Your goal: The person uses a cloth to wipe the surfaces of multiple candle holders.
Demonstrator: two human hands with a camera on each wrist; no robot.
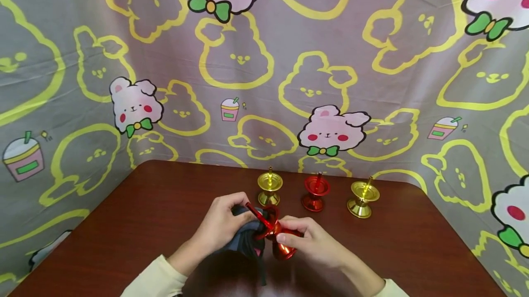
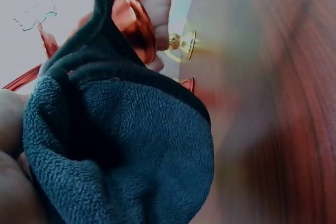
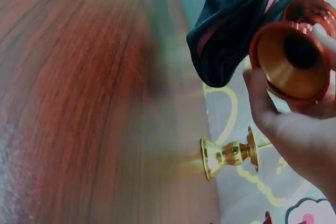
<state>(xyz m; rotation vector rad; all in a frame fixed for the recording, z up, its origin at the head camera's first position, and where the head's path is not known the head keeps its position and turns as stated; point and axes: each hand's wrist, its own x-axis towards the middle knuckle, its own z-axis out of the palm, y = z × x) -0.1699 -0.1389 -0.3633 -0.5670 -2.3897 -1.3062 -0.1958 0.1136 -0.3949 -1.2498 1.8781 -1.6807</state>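
My right hand (image 1: 312,239) grips a shiny red candle holder (image 1: 285,250) by its middle. The holder is tilted, with its dish and spike toward the left and its flared base low. In the right wrist view, the hollow underside of the base (image 3: 273,61) faces the camera. My left hand (image 1: 219,223) holds a dark blue-grey fleecy cloth (image 1: 237,242) with black edging and a dangling strap, right at the holder's dish and spike. The cloth (image 2: 152,135) fills much of the left wrist view and hides part of the holder.
A gold candle holder (image 1: 269,198), a red one (image 1: 313,203) and another gold one (image 1: 360,208) stand in a row toward the back of the brown table (image 1: 165,196). Behind the table hangs a patterned curtain (image 1: 248,104).
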